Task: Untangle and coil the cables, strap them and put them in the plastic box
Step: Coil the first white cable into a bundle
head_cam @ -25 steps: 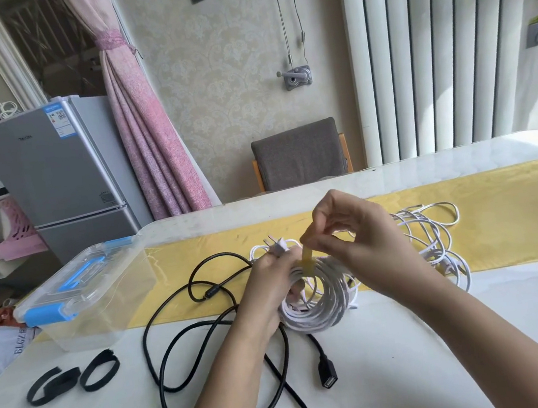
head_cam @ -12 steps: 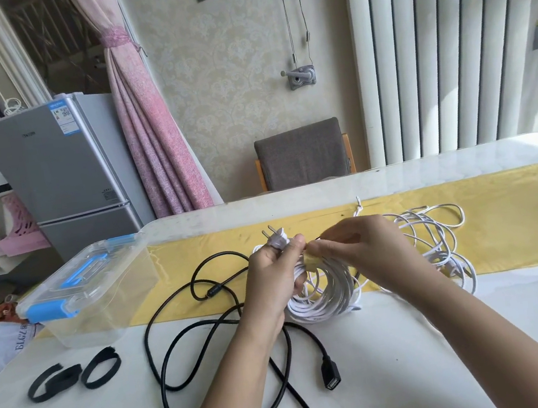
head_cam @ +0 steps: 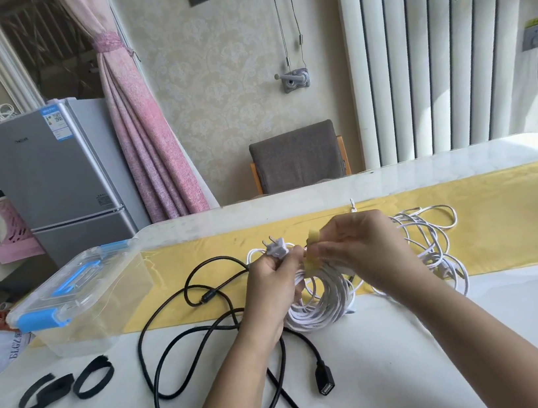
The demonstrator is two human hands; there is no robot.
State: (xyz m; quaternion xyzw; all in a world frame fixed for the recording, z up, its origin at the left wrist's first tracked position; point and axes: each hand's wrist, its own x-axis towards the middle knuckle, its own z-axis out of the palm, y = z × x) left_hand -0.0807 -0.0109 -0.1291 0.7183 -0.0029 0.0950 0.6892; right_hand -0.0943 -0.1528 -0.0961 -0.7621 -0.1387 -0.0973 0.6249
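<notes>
Left hand [head_cam: 270, 285]: holds the white coil [head_cam: 320, 305] at its top, fingers curled round the turns; the grey plug [head_cam: 276, 250] stands out just above them.
Right hand [head_cam: 361, 253]: fingers pinched together on the yellow strap [head_cam: 312, 266], which goes around the top of the coil.
White coil: held upright between both hands, above the table [head_cam: 421, 365].
Loose white cable [head_cam: 433, 239]: tangled on the yellow runner [head_cam: 509, 204], behind the right hand.
Black cable [head_cam: 183, 345]: loose loops on the table, partly under the left forearm; USB end [head_cam: 326, 382] near.
Black straps [head_cam: 92, 374]: two loops, far left.
Plastic box [head_cam: 77, 300]: left, lid closed, well apart from the coil.
</notes>
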